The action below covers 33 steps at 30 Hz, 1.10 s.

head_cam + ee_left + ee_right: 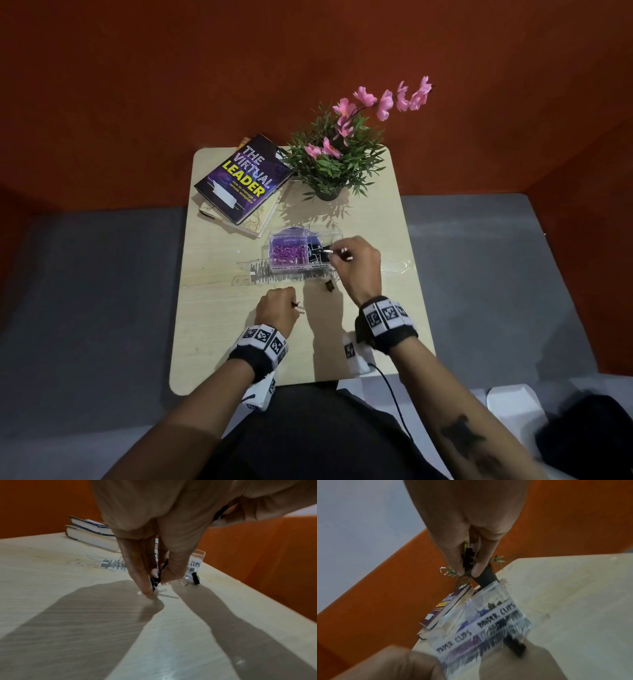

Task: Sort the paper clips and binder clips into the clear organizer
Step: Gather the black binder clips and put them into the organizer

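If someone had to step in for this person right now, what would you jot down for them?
Right hand: fingers pinch a small black binder clip above the clear plastic organizer.
Left hand: fingers pinch another black binder clip low at the pale wooden table.
Done: purple paper clips fill the organizer's left compartment; black clips lie in the right one.
Left: drop both held clips in, then the loose black binder clip in front of the organizer.
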Tool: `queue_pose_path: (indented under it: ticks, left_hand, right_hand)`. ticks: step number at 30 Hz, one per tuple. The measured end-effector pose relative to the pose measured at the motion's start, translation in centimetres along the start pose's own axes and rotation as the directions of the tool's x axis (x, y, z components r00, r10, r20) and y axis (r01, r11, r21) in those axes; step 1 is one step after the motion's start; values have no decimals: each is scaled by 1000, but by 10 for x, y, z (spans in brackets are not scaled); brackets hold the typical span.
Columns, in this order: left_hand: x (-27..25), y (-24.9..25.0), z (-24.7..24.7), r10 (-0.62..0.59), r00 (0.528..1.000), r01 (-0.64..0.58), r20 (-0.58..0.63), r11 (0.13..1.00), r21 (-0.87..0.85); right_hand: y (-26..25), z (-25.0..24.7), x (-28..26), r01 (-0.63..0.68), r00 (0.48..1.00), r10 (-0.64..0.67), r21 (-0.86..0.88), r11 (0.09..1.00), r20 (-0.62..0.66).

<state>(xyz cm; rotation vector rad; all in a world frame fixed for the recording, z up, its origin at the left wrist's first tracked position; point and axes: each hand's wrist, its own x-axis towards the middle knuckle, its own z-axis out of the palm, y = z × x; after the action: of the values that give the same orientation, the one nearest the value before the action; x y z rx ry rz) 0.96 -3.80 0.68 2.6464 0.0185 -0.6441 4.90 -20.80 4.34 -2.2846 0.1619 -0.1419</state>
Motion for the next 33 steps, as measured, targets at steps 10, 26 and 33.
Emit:
queue_pose_path:
  ticks: [10, 26, 33]
  left_hand:
    - [17, 28, -43, 63, 985, -112, -163, 945, -308]
    - [35, 55, -8, 371, 923, -370, -106, 929, 26]
    - [26, 32, 37, 490, 855, -517, 173, 773, 366]
  right_hand:
    - [19, -6, 1, -107, 993, 115, -202, 973, 30]
    - [118, -78, -164, -156, 637, 454, -473, 867, 622]
    - [158, -71, -220, -120, 419, 623, -640, 759, 660]
